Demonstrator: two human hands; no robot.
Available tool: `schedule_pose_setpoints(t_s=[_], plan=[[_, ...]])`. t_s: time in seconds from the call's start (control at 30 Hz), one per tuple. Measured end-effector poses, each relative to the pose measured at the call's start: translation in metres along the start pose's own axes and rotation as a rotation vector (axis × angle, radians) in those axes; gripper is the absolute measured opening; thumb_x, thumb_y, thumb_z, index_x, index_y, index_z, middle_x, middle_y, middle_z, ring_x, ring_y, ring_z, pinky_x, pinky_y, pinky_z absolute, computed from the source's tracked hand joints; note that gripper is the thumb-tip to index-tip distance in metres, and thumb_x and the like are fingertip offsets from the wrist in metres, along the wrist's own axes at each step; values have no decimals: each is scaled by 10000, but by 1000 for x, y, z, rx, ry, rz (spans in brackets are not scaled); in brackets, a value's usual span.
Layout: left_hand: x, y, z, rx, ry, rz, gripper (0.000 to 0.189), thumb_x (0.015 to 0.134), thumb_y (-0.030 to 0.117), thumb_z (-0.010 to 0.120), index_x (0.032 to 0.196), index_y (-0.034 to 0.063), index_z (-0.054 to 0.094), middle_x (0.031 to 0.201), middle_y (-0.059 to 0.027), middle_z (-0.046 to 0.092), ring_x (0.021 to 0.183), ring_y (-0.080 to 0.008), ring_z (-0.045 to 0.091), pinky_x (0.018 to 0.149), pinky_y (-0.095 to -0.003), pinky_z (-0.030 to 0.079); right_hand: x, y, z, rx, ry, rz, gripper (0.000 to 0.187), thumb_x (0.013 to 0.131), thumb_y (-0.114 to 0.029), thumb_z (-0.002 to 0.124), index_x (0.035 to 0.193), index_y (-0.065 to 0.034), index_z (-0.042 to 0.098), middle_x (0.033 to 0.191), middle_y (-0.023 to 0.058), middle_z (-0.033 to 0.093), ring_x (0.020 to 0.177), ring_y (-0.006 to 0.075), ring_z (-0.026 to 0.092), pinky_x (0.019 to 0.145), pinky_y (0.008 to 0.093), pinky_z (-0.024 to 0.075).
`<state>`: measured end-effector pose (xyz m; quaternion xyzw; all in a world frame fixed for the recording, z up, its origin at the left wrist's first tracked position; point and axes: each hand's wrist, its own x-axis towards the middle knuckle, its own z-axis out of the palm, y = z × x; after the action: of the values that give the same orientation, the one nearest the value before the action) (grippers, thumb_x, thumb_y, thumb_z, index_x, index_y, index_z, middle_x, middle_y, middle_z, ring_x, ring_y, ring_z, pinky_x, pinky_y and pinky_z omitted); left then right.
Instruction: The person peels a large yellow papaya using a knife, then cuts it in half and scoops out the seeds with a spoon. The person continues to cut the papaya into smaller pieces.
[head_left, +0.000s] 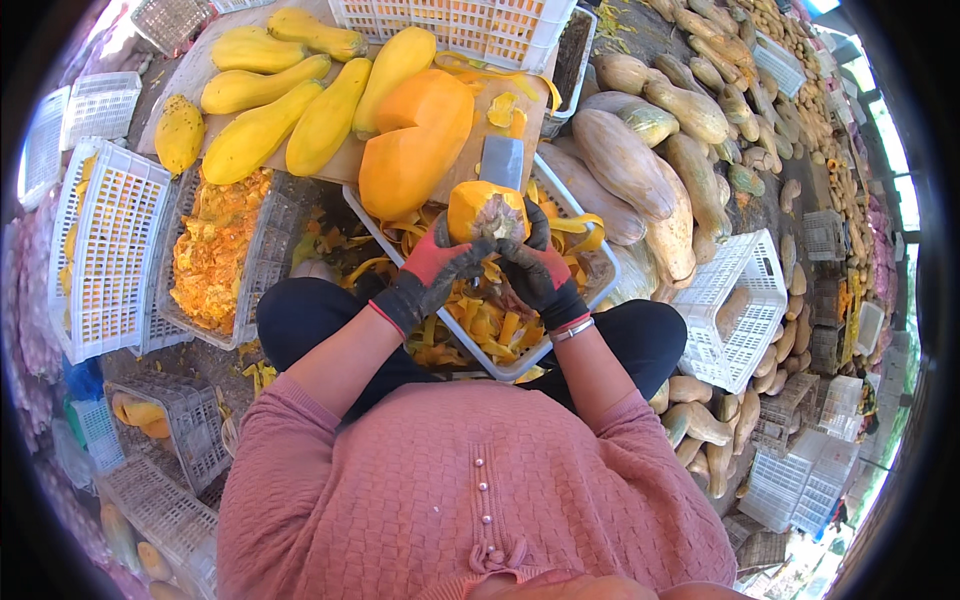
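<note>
Both of my hands wear black and red work gloves. Between them is a peeled orange squash piece (480, 206), its rough brownish end turned towards me. My left hand (450, 259) grips its left side and my right hand (534, 251) its right side, the thumbs meeting at the near end. Just beyond the piece, a broad metal blade (501, 160) lies at the edge of the wooden board (480, 169); its handle is hidden. A large peeled orange squash (420, 142) with a notch rests left of the blade. Below my hands, peel strips (487, 322) fill a plastic crate (600, 289).
Several yellow peeled squashes (262, 131) lie on the board's left. A crate of orange pulp (221, 247) stands left of my knee, beside a white crate (109, 247). Unpeeled squashes (622, 161) are heaped at right, near another white crate (731, 311). A white basket (457, 26) stands at the back.
</note>
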<state>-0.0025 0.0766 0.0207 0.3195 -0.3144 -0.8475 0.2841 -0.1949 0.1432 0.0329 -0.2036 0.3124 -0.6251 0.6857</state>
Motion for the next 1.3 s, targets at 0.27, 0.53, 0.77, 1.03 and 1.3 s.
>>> schedule_pose_setpoints(t_s=[0.27,0.53,0.77,1.03,1.3], plan=[[0,14,-21,-99,214,7,543,933,138,772,1426,140,544,1320,-63,664,1199,-257,660,908,-500,613,41,23,-45,-1219,302,-6,500,1023,-305,622,1452,-78,499,1272,200,657,1108,320,681,965,455,537],[24,-15,-45,352,436,228,484,927,57,740,1376,81,561,1222,-70,689,1127,-249,688,855,-429,620,62,69,-21,-1865,289,326,902,928,-503,656,1630,-83,274,1325,271,607,1119,431,671,939,505,547],[54,-20,-9,-28,510,130,488,902,-2,714,1355,-21,536,1278,-143,657,1104,-238,676,953,-340,528,31,58,-67,-1430,481,-50,784,908,-285,682,1583,-52,357,1216,261,653,1103,446,663,936,473,542],[105,-55,-32,778,504,461,524,939,122,719,1400,-30,521,1277,-181,665,1172,-278,643,998,-376,507,-9,28,-46,-855,376,160,486,1057,-349,597,1446,-58,571,1190,158,711,1060,227,669,949,341,511],[90,-38,-9,283,304,141,567,972,361,694,1445,141,473,1352,-110,580,1209,-273,590,922,-463,545,-13,28,-50,-959,275,71,486,1064,-345,567,1457,-59,567,1297,212,679,1191,304,654,1032,349,480]])
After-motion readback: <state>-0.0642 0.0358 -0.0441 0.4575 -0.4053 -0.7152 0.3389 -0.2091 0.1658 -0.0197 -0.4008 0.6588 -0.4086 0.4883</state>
